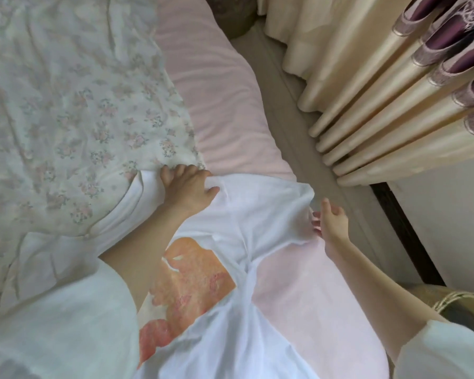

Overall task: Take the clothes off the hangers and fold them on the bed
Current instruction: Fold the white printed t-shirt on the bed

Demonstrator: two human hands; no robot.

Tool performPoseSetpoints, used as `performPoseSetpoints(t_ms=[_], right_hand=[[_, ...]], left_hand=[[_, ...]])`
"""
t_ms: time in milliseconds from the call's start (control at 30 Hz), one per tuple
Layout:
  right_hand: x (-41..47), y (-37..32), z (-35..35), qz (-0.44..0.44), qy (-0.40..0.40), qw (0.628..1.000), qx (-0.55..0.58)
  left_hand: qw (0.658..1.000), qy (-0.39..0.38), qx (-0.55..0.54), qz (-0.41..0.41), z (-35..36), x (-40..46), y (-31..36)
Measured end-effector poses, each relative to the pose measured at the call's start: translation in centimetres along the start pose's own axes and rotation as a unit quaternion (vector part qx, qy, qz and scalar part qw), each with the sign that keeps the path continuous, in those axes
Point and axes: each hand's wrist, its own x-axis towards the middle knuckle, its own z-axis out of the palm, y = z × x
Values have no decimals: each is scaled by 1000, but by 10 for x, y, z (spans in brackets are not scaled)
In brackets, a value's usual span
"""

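A white T-shirt [241,222] with an orange and pink print lies spread on the pink bed sheet [225,110], creased through its middle. My left hand [188,184] rests on the shirt's far left part, fingers curled into the cloth near the floral quilt. My right hand [330,218] is at the shirt's right edge, fingers fairly straight and touching the fabric; whether it pinches the edge is unclear. No hanger is visible.
A floral quilt [66,105] covers the left side of the bed. The bed's right edge drops to a beige floor strip [290,110]. Cream and purple curtains [394,77] hang at the right. A woven basket [460,307] sits at the lower right.
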Motion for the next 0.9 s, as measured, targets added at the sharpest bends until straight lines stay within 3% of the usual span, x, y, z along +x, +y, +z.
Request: performPoseSetpoints(t_ms=[100,233,333,400,500,600,667,800,900], right_hand=[[-18,26,-10,41,-86,995,30],[-30,33,-17,0,-191,982,-7],[-35,29,-17,-74,-257,957,-116],[-31,29,-18,-86,-263,951,-140],[-24,15,-25,-20,-221,975,10],[-16,0,-37,-56,-196,978,46],[-12,0,-40,-56,-172,983,20],[-8,18,-38,83,-168,981,44],[-6,28,-35,155,-185,962,128]], left_hand=[[1000,22,-16,-5,2,8,2],[997,17,-69,-7,-2,16,12],[994,7,-105,0,-3,21,21],[987,39,-153,-5,-2,23,28],[960,91,-264,-33,-8,26,34],[934,123,-330,-56,-12,29,40],[942,138,-302,-56,-9,32,43],[972,157,-172,-43,8,23,48],[967,222,-117,37,22,-3,55]])
